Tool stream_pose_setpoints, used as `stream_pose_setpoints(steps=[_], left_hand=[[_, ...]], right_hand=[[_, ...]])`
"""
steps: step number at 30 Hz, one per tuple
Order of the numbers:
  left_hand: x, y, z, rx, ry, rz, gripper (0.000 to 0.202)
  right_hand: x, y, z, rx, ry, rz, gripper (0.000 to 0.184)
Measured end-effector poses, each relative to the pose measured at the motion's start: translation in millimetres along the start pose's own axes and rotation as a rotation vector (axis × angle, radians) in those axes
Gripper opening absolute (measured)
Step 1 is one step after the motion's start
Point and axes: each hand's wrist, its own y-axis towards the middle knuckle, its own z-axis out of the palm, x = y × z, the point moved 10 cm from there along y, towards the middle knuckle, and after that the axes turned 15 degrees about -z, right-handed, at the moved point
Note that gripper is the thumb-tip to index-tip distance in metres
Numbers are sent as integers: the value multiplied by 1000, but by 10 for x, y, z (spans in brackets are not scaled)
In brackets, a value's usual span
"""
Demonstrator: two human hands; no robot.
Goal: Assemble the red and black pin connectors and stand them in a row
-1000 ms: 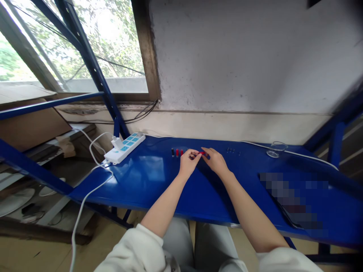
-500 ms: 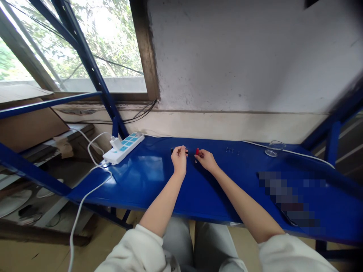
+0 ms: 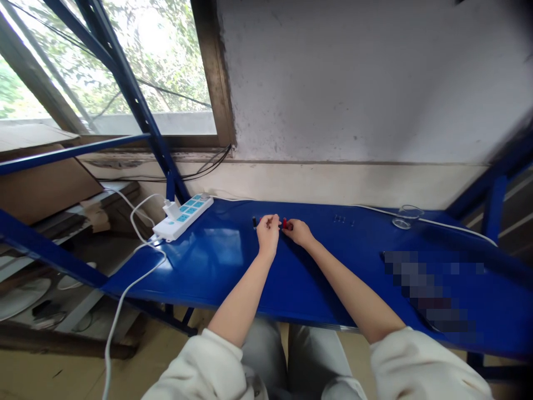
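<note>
My right hand (image 3: 298, 232) is closed around a small red cylindrical piece (image 3: 285, 223), whose upper part shows beyond the fingertips. My left hand (image 3: 268, 230) has its fingers bent together just left of it; what they pinch, if anything, is too small and covered to name. The two hands are almost touching over the blue table (image 3: 216, 278). A small black cylindrical piece (image 3: 254, 221) stands just left of my left hand, with a bit of red showing between them.
Several tiny clear or metal pieces (image 3: 339, 219) lie right of my hands. Farther right are a clear round container (image 3: 402, 223) and a pixelated dark object (image 3: 425, 291). A white power strip (image 3: 183, 218) with a plugged-in white cable (image 3: 119, 311) sits on the left.
My hands have come closer together, the right one moving left with the red piece. More of the black piece now shows beside my left hand.
</note>
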Motion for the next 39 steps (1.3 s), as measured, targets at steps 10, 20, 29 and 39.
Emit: stream_pose_setpoints(steps=[10, 20, 29, 39], left_hand=[[-180, -434, 474, 160, 804, 484, 29], [-114, -442, 523, 155, 929, 527, 31], [-109, -438, 533, 165, 920, 534, 32], [-101, -424, 519, 156, 921, 529, 30]], right_hand=[[-161, -462, -519, -236, 96, 39, 24], [-81, -529, -478, -279, 10, -94, 27], [-49, -533, -488, -263, -28, -111, 27], [-27, -509, -451, -228, -48, -140, 27]])
